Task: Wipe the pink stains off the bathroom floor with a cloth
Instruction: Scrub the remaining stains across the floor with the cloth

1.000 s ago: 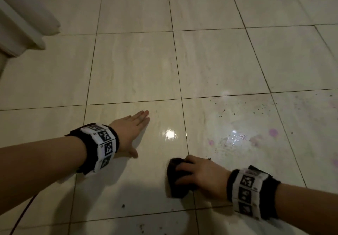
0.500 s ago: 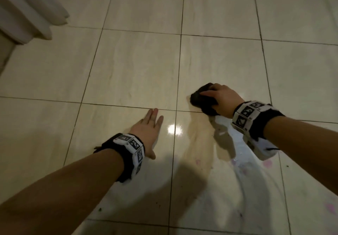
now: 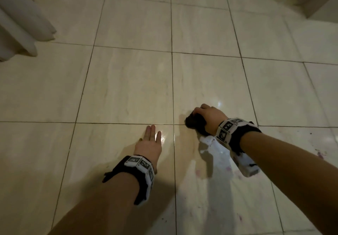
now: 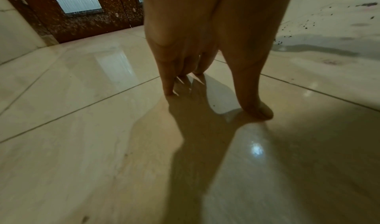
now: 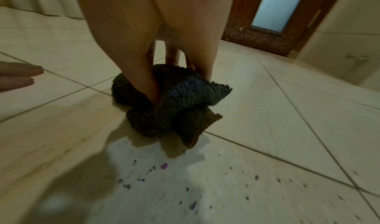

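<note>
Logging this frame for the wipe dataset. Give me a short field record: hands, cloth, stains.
left hand: flat on the floor tile, fingers straight, holds nothing
right hand: grips the dark cloth, bunched, pressed on the floor
pink stains: spots and specks on the tile nearer the person than the cloth, not yet wiped
floor: glossy beige tiles

Left hand [image 3: 149,147]: flat, palm down, fingers [image 3: 152,132] straight and close together, pointing to the far side; thumb set apart, its tip down, as the left wrist view shows. Left forearm enters from the near left, wrist banded. Right hand [image 3: 210,116]: knuckles up, fingers [image 5: 144,81] curled and clenched around a dark wad, thumb pressed into it. Right forearm enters from the near right, wrist banded. The two hands lie near each other, not touching.
</note>
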`<state>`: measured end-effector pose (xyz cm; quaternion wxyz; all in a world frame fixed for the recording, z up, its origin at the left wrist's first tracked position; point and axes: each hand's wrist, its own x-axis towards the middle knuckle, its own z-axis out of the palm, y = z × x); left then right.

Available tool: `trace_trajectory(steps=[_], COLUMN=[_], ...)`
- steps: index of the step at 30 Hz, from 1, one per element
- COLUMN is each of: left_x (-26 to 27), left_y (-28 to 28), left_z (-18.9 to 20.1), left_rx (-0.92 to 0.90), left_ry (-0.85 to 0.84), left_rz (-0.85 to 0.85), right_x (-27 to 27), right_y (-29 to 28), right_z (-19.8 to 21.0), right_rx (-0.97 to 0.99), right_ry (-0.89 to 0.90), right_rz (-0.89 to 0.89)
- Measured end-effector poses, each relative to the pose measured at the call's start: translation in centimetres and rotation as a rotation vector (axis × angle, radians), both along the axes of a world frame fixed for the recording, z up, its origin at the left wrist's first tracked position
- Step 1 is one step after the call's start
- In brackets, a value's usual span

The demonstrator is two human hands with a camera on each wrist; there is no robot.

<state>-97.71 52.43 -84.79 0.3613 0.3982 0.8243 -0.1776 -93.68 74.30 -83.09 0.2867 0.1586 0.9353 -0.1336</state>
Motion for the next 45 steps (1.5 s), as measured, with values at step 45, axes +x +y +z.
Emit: trace_trajectory(steps=[45], left_x=[7.2], left_y=[-2.1], left_z=[-0.8], left_rx=[0.027], left_ry=[0.071], left_rz=[0.027], right_x=[18.6], right_y=[-7.7], right_z=[-4.3], right_rx=[-0.451], right_ry=[0.378], right_rz=[0.660])
